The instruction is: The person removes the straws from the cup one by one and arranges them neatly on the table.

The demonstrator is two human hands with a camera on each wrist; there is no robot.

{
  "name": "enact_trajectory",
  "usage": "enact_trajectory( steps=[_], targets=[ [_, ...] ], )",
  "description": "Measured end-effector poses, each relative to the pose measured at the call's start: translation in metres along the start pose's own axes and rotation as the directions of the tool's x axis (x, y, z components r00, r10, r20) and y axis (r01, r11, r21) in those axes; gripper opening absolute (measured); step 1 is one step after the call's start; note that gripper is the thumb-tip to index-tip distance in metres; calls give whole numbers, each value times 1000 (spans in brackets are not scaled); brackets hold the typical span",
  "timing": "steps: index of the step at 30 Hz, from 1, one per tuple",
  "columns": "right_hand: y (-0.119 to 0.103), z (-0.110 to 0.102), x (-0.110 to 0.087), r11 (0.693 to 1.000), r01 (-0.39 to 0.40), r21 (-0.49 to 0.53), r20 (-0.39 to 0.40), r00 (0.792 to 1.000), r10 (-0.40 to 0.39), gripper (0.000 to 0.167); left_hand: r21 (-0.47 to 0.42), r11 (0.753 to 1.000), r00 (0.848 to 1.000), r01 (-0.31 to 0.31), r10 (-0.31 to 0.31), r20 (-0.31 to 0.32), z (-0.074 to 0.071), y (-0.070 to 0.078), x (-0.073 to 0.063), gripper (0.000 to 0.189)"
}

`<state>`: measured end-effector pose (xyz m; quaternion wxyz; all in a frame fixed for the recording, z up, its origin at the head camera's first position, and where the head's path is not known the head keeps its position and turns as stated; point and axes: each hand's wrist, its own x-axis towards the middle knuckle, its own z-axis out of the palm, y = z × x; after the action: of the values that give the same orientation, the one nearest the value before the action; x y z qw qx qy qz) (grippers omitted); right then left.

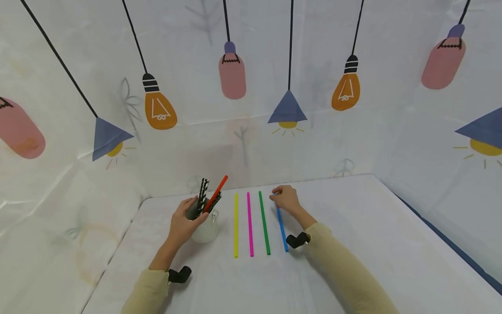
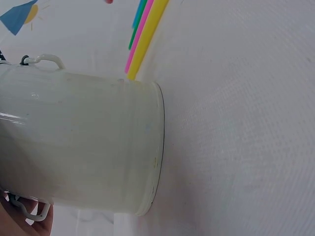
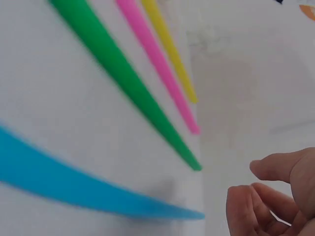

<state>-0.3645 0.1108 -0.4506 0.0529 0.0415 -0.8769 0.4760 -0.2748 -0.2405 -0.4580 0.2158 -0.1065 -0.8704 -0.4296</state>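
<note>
My left hand point(image 1: 183, 222) grips the rim of a white enamel pot point(image 1: 207, 229) with small side handles, the thumb toward the front. Out of the pot stick an orange-red straw point(image 1: 215, 194) and several black-and-white patterned straws point(image 1: 202, 196). On the table lie a yellow straw point(image 1: 236, 224), a pink straw point(image 1: 250, 224), a green straw point(image 1: 264, 223) and a blue straw point(image 1: 281, 229), side by side. My right hand point(image 1: 287, 199) is over the far end of the blue one. In the right wrist view its thumb and fingers point(image 3: 273, 167) stand apart, with nothing between them.
The white-covered table point(image 1: 333, 274) meets a pale sheet wall point(image 1: 259, 148) printed with lamps and bulbs just behind the straws. A second sheet wall point(image 1: 59, 196) rises at the left. Black wrist cameras point(image 1: 180, 274) sit on both wrists.
</note>
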Motion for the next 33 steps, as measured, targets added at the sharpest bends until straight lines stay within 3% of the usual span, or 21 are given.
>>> enact_trajectory(
  steps=[5, 14, 23, 33],
  targets=[
    [-6, -6, 2, 999, 18, -33, -22, 1000, -19, 27, -6, 1000, 1000, -6, 6, -4, 0, 1, 2, 76],
    [20, 0, 5, 983, -70, -169, -21, 997, 68, 28, -15, 1000, 1000, -23, 23, -12, -1, 1, -1, 74],
    [27, 8, 7, 993, -79, -86, 10, 997, 80, 27, -13, 1000, 1000, -19, 19, -9, -1, 0, 0, 75],
    [27, 12, 4, 989, -103, -107, -6, 995, 103, 22, -20, 1000, 1000, -17, 17, -12, 0, 1, -1, 75]
  ],
)
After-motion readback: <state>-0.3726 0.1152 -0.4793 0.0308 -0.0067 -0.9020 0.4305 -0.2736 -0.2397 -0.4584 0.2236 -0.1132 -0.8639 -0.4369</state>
